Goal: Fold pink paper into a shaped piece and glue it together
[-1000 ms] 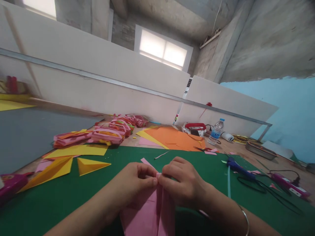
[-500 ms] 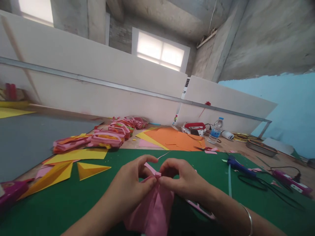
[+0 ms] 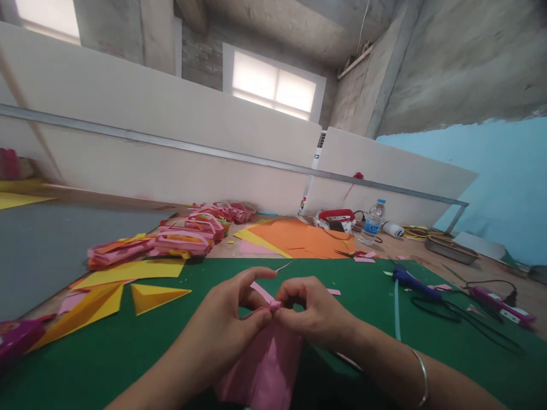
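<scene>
A folded pink paper (image 3: 267,364) is held up above the green cutting mat (image 3: 128,347) at the bottom centre. My left hand (image 3: 226,330) pinches its top corner between thumb and fingers, with the index finger arched over. My right hand (image 3: 314,313) pinches the same corner from the right, fingers curled; a metal bangle sits on that wrist. The fingertips of both hands meet at the paper's tip.
Yellow folded triangles (image 3: 156,296) lie on the mat's left. A row of pink and orange paper pieces (image 3: 179,242) runs behind them. Orange sheets (image 3: 305,239), a water bottle (image 3: 373,222), a blue glue gun (image 3: 412,279) with cable and a metal tray (image 3: 450,249) sit farther right.
The pink paper has been lifted off the mat and its top drawn into a narrow point. Both hands have gone from pressing it flat to pinching the tip.
</scene>
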### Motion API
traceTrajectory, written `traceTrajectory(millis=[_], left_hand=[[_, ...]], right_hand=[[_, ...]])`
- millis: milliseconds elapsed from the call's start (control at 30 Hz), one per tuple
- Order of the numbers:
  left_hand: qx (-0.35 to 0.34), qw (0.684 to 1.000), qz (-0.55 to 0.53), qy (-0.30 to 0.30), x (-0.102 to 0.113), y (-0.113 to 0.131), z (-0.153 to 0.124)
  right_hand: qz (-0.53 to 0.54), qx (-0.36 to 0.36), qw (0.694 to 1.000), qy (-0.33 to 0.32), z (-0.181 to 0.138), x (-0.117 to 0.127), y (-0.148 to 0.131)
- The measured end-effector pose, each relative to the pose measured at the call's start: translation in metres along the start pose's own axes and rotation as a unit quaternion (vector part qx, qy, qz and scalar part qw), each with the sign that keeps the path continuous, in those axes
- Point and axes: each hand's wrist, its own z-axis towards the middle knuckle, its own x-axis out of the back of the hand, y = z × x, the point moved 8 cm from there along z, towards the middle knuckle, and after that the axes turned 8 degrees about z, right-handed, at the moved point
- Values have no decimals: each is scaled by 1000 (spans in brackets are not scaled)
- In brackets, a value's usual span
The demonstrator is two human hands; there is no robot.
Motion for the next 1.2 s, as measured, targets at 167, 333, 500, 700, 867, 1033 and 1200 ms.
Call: traceTrajectory(millis=[167,333,500,700,867,1033,1200], left_hand=[[-2,1000,21,10,2,-1,0],[2,987,136,84,21,-2,1],[9,990,125,62,22,-2,1],[19,986,143,83,25,1,0],[24,977,159,142,31,2,-3],[-97,947,248,179,26,15,-6],[-166,923,298,178,17,23,-10]], right_hand=[[-21,14,999,41,-2,2,-2],[29,17,998,60,0,6,1],[-8,20,994,104,-1,16,5],[38,9,996,75,4,13,16],[115,6,993,23,5,8,15],[116,40,992,26,6,11,9],[146,36,989,-3,8,9,10]])
